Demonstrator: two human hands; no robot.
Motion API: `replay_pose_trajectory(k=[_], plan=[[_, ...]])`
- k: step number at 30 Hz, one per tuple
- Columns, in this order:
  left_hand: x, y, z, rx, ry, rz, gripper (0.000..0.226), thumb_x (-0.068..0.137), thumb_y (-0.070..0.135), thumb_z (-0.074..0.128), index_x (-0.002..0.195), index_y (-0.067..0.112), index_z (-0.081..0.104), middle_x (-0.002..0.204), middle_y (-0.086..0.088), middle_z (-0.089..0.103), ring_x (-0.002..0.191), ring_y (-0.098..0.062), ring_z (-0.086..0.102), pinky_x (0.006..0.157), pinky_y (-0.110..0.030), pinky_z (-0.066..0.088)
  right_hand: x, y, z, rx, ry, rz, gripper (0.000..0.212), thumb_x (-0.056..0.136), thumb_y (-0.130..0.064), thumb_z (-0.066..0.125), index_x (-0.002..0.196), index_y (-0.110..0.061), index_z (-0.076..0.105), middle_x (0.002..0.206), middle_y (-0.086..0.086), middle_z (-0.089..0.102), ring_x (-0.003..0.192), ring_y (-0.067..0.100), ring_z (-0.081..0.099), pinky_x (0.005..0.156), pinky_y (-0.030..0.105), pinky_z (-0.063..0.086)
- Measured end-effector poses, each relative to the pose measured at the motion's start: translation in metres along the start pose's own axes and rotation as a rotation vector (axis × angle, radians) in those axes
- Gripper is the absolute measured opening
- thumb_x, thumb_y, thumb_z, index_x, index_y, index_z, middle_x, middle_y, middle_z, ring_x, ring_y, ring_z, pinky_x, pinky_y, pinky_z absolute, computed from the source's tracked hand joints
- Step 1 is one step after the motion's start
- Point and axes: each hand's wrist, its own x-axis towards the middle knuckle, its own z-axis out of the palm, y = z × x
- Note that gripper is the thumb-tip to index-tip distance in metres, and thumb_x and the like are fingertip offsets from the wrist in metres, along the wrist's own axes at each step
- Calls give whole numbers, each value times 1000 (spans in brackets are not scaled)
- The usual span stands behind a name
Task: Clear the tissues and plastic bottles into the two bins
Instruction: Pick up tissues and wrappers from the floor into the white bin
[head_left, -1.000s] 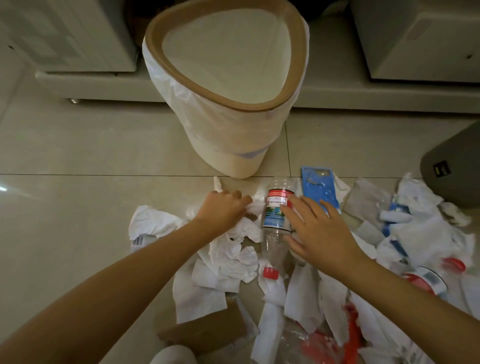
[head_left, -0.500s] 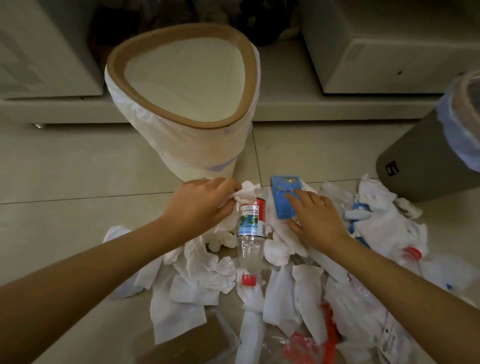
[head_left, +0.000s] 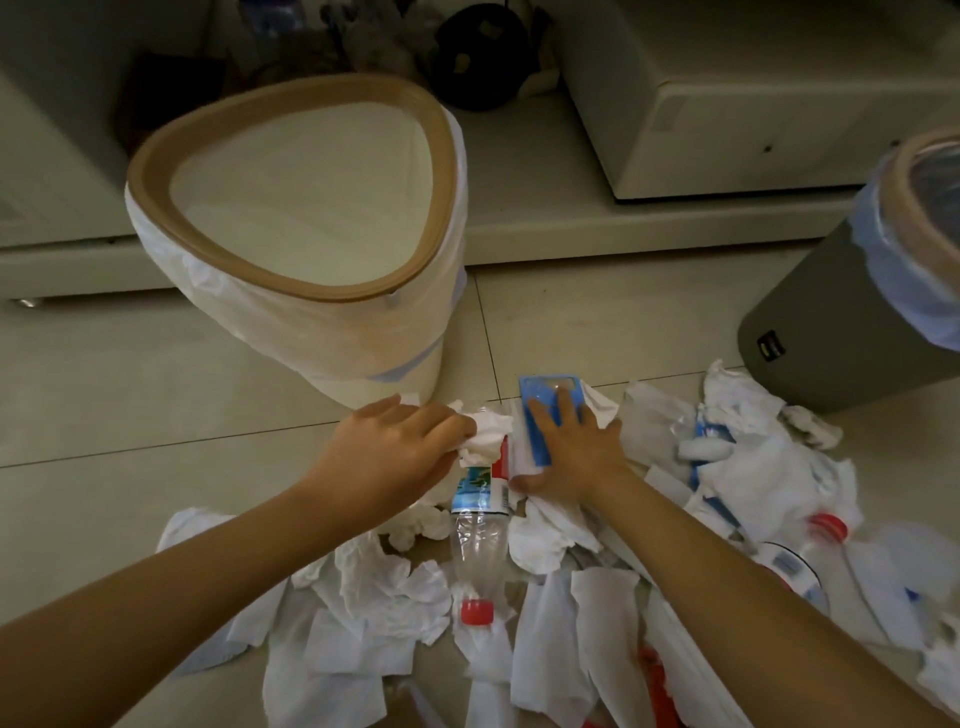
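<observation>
Crumpled white tissues (head_left: 374, 587) and plastic bottles lie scattered over the tiled floor. My left hand (head_left: 395, 457) grips a crumpled tissue (head_left: 485, 434) just above a clear bottle (head_left: 475, 535) with a red cap. Beside it, my right hand (head_left: 571, 452) lies with fingers spread on a blue card (head_left: 540, 415) and the white tissue under it. A cream bin (head_left: 311, 312) with a tan rim and white liner stands behind the hands. At the right edge stands a grey bin (head_left: 810, 322) with a bluish liner.
Another red-capped bottle (head_left: 810, 551) lies among tissues at the right. A low platform (head_left: 571, 208) with white cabinets runs along the back behind both bins. Something red (head_left: 657, 686) pokes out from under tissues near the bottom.
My left hand has closed on the tissue near the bottle's base. My right hand slid off the bottle onto the blue card. The view tilted up, showing the grey bin.
</observation>
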Motion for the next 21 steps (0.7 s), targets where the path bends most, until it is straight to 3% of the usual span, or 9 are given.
replay_pose_trajectory(k=[3, 6, 9, 11, 13, 15, 17, 21], plan=[[0, 1, 8, -13, -15, -10, 22, 88, 23, 51, 102, 18, 66, 93, 0, 69, 69, -21, 66, 64, -32, 52, 4, -7, 9, 53, 19, 9, 110, 70, -78, 54, 150, -32, -6, 156, 12, -23, 142, 40, 10, 104, 60, 32], [1, 1, 11, -21, -14, -12, 23, 87, 23, 50, 102, 17, 67, 93, 0, 69, 69, -22, 66, 66, -33, 54, 5, -9, 9, 122, 50, -30, 91, 82, -56, 59, 150, -29, 5, 158, 13, -17, 139, 43, 15, 94, 47, 47], [1, 0, 11, -9, -15, -9, 24, 87, 23, 50, 101, 16, 68, 93, -1, 70, 68, -20, 67, 66, -34, 55, 2, -8, 8, 55, 125, -36, 76, 88, -38, 59, 149, -24, 16, 159, 15, -4, 133, 42, 29, 85, 42, 49], [0, 0, 9, 2, -19, -13, 25, 87, 25, 48, 101, 16, 68, 93, -2, 71, 69, -20, 68, 69, -37, 55, -2, -6, 6, 5, 184, -37, 68, 85, -26, 63, 144, -17, 30, 155, 19, 16, 119, 40, 46, 74, 39, 50], [-2, -1, 5, 0, -16, -7, 27, 88, 25, 46, 100, 15, 68, 93, -2, 71, 70, -21, 69, 70, -38, 56, -8, -5, 1, -13, 239, -86, 63, 63, -21, 81, 120, -10, 57, 132, 21, 52, 81, 35, 63, 52, 33, 47], [-5, -1, 1, 8, -8, 21, 27, 89, 23, 45, 99, 14, 69, 94, -3, 71, 72, -21, 69, 69, -38, 56, -12, 0, 0, -58, 311, -135, 60, 31, -19, 92, 86, -9, 69, 87, 14, 68, 44, 27, 56, 35, 22, 34], [-8, -2, -3, 30, 7, 67, 20, 89, 21, 54, 101, 14, 68, 98, -5, 71, 76, -21, 70, 71, -40, 56, -17, 2, -3, -69, 380, -187, 55, 26, -15, 91, 76, -10, 70, 67, 9, 65, 35, 24, 51, 33, 18, 31], [-16, -2, -15, 90, 41, 96, 27, 77, 17, 74, 104, 14, 68, 103, -7, 71, 83, -23, 70, 77, -42, 55, -36, 2, -24, -118, 502, -257, 52, 31, -8, 88, 80, -13, 72, 66, 4, 66, 37, 21, 53, 34, 17, 30]])
